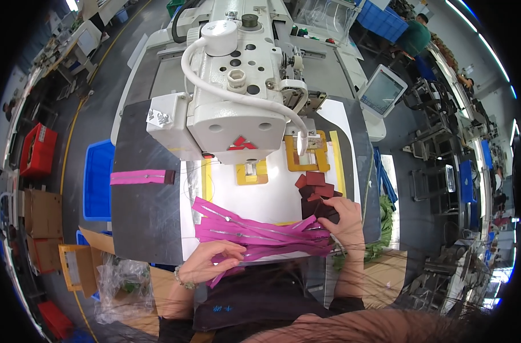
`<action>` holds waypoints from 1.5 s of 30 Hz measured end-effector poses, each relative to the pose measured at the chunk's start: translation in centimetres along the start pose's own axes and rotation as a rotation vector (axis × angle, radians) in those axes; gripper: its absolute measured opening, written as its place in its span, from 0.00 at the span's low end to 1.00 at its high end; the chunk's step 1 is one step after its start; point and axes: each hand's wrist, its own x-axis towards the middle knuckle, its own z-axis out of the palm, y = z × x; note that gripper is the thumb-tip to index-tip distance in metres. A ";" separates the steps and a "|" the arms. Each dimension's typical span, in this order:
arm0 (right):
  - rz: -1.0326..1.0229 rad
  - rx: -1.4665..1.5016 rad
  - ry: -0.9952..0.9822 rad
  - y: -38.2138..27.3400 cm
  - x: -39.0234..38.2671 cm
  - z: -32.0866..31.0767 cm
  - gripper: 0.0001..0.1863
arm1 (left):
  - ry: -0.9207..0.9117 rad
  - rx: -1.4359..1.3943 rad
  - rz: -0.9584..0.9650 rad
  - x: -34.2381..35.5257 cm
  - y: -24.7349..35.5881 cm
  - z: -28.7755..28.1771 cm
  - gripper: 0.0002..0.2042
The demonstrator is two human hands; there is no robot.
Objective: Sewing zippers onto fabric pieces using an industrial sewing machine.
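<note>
A loose bundle of magenta zippers [255, 233] lies across the near part of the white work plate. My left hand [210, 260] rests by the bundle's left end, fingers stretched and slightly bent, not closed round anything. At the right end, my right hand [347, 219] pinches a dark maroon fabric piece [328, 213]; a zipper's end comes right up to it. Just beyond that hand lies a small pile of red and maroon fabric pieces [316, 187]. A single magenta zipper [139, 177] with a maroon end lies apart on the dark table at left.
A white sewing machine head [237, 126] overhangs the plate. Two yellow frames, one smaller [252, 179] and one larger [297, 166], lie under it. A screen [383, 91] stands at right, a blue bin [98, 180] at left. Another person [416, 37] is far back right.
</note>
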 end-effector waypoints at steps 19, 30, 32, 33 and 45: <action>-0.074 -0.005 0.131 0.7 0.6 0.9 0.16 | 0.095 0.068 0.050 1.5 0.7 1.6 0.12; 0.028 0.465 -0.026 0.3 1.3 -1.9 0.08 | 0.095 0.045 0.125 1.8 0.1 1.6 0.13; 0.082 0.486 0.006 -1.4 0.6 -2.5 0.08 | 0.105 0.025 0.071 1.7 0.0 1.8 0.13; 0.135 0.504 0.039 -2.4 0.2 -2.3 0.09 | 0.115 0.006 0.019 1.7 0.0 1.9 0.13; 0.116 1.382 -0.222 -8.6 -3.5 4.7 0.11 | 0.156 0.360 0.572 2.6 -1.8 3.9 0.13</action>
